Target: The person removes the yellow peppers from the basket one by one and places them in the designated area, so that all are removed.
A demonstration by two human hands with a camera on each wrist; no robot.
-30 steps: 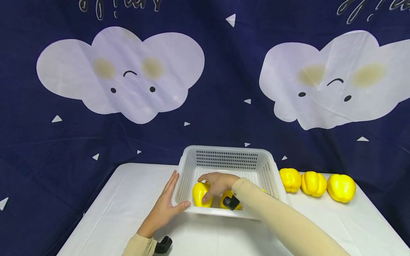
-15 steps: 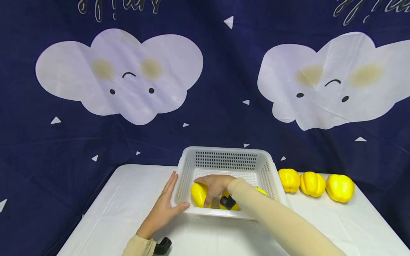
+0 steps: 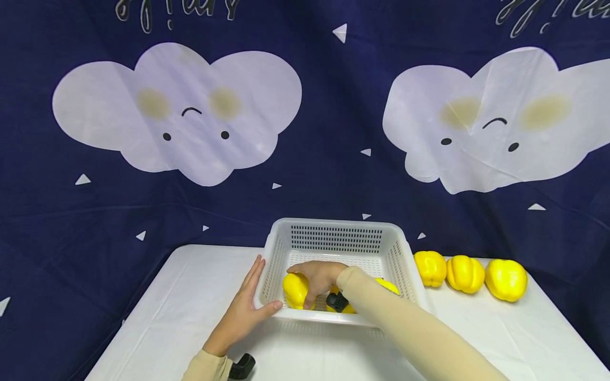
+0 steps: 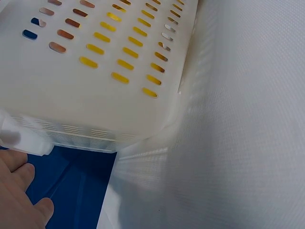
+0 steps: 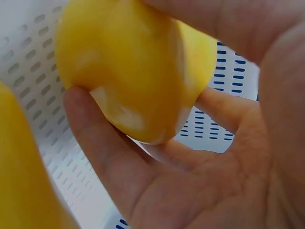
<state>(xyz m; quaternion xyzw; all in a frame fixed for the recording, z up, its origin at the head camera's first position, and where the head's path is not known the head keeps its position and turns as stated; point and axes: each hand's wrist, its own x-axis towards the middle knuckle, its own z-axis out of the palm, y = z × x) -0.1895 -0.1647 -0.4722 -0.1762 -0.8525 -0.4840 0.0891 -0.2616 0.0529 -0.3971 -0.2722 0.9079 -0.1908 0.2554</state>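
A white plastic basket (image 3: 329, 317) with slotted walls stands on the table. Inside it, at the front left, my right hand (image 3: 321, 278) holds a yellow bell pepper (image 3: 293, 290). The right wrist view shows the fingers (image 5: 107, 157) curled around the underside of that pepper and the thumb across its top. My left hand (image 3: 240, 312) rests against the basket's left side, fingers straight along it and thumb at the front corner. Two more yellow peppers lie in the basket: one (image 3: 350, 309) partly behind the black wrist camera, another (image 3: 387, 286) partly behind the right sleeve.
Three yellow bell peppers, left (image 3: 430, 269), middle (image 3: 465, 274) and right (image 3: 506, 280), stand in a row right of the basket. White cloth covers the table (image 3: 167, 317). A dark blue curtain (image 3: 333, 106) with cloud prints hangs behind it.
My right hand has settled lower around the pepper, which has tilted and shifted slightly left. The left hand keeps its place on the basket.
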